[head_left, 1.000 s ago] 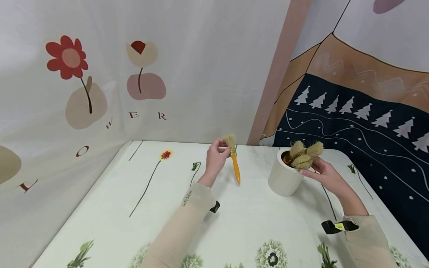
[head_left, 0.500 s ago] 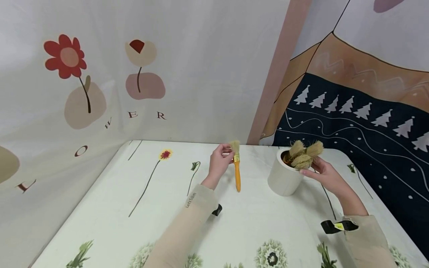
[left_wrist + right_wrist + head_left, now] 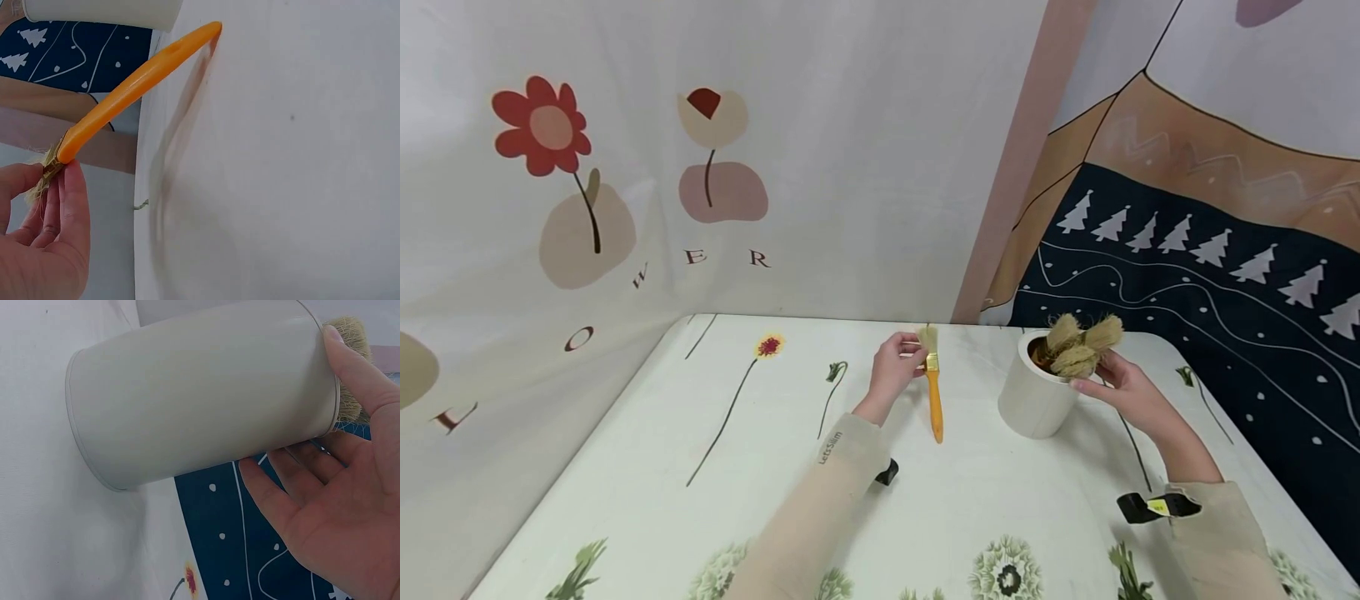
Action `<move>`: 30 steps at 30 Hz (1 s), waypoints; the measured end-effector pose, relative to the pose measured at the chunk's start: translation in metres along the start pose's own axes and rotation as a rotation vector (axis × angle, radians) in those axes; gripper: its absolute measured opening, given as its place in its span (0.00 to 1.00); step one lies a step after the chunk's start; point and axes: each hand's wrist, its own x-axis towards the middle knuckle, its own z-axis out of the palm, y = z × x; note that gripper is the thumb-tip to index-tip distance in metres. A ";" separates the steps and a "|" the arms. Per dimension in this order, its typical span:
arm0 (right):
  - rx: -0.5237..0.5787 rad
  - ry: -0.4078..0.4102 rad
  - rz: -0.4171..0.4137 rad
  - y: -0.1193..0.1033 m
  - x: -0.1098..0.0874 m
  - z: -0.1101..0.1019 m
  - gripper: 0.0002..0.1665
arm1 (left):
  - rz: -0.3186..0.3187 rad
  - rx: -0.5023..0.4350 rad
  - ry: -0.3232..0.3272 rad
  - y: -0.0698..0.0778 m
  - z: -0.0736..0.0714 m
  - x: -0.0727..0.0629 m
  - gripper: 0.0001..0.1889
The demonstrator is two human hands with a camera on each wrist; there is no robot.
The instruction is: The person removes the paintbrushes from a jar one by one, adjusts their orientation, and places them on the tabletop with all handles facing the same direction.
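Nearest to us, a beige sleeve on the left arm point(image 3: 812, 525) and another on the right arm point(image 3: 1221, 533) reach in over the tabletop point(image 3: 947, 492), covered in white cloth printed with green and white flower heads point(image 3: 1006, 567). A black strapped device with a yellow label point(image 3: 1157, 506) sits at the right cuff.

Farther out, we see the left hand point(image 3: 891, 371) pinching a flat paintbrush with an orange handle, gold metal collar and pale bristles point(image 3: 935, 404) between thumb and fingertips, up by the bristles and collar. The brush is over the tabletop, left of the pot and apart from it, bristle end away from us and handle pointing towards us; we cannot tell whether its tip touches the cloth.

To its right, the right hand point(image 3: 1123, 393) is clamped on the rim of a smooth white cylindrical pot point(image 3: 1036, 404), thumb on one side, fingers on the other. We see tufts of straw-coloured bristles point(image 3: 1078, 350) sticking out of its mouth.

Behind everything hang a white cloth with red and pink printed flowers point(image 3: 857, 133) and, to the right, a dark blue and brown cloth with white fir trees point(image 3: 1202, 292).
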 end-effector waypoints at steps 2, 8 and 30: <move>0.006 0.000 0.003 0.000 0.000 0.000 0.48 | -0.015 -0.002 -0.008 -0.002 0.001 0.001 0.16; 0.012 0.003 0.002 0.001 0.000 0.001 0.49 | -0.060 0.026 -0.038 -0.006 0.006 0.001 0.17; -0.001 0.011 -0.004 0.001 0.000 0.001 0.49 | -0.215 0.119 -0.149 -0.016 0.009 -0.006 0.20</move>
